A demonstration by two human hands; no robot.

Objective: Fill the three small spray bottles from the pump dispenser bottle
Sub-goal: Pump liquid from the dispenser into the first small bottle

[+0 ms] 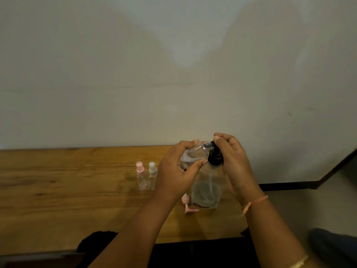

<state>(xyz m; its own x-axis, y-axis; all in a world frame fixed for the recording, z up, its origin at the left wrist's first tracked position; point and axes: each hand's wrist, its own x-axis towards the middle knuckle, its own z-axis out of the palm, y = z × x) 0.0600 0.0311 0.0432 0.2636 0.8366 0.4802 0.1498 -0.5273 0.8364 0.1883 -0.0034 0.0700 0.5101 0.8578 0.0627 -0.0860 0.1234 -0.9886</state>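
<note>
Wooden desk [58, 190] set against a pale wall [173, 74] carries a clear pump dispenser bottle [205, 190], upright near the desk's right end. The right hand [234, 165] curls over its black pump head [215, 158], the grip closed round it. The left hand [175, 173] holds one small spray bottle [196, 151] (uncapped and clear), tilted, its mouth up against the pump's nozzle; this grip has fingers above and thumb below. A pink sprayer cap [188, 206] with its tube lies on the desk just left of the dispenser's base. Further left, a pink-capped bottle [140, 176] and a white-capped bottle [152, 175] stand upright side by side.
</note>
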